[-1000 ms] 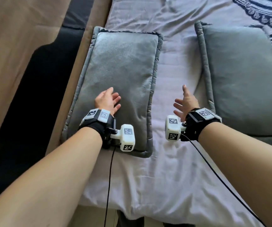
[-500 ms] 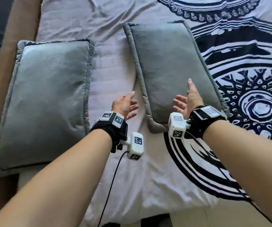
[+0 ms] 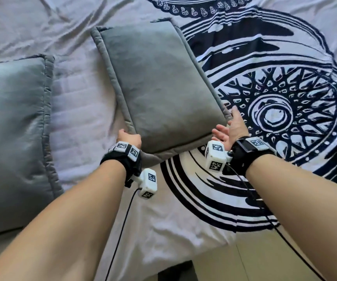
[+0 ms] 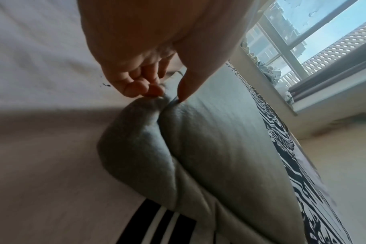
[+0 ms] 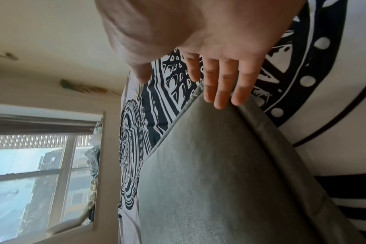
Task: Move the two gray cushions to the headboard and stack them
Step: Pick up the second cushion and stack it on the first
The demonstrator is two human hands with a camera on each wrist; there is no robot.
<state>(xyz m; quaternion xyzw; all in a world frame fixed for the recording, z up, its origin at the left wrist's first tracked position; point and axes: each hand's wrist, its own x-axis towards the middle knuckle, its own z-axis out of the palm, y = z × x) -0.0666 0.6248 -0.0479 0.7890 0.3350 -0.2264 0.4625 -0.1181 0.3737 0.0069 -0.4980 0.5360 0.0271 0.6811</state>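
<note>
Two gray cushions lie flat on the bed. The darker cushion point(image 3: 159, 88) is in the middle, and the lighter cushion point(image 3: 11, 138) lies at the left edge of the head view. My left hand point(image 3: 128, 136) pinches the darker cushion's point(image 4: 219, 148) near left corner seam between thumb and fingers point(image 4: 155, 92). My right hand point(image 3: 229, 126) is open at the cushion's near right corner. Its straight fingers point(image 5: 219, 89) touch the cushion's point(image 5: 209, 181) right edge, with the thumb spread apart.
A pale bedspread point(image 3: 275, 118) with a large black wheel print covers the bed to the right. The bed's near edge and beige floor point(image 3: 265, 264) lie below my arms. A window point(image 4: 324, 33) stands beyond the bed's far side.
Both hands moved off the lighter cushion and rightward to the darker one. My left hand has taken hold of its near left corner, and my right hand has reached its right edge.
</note>
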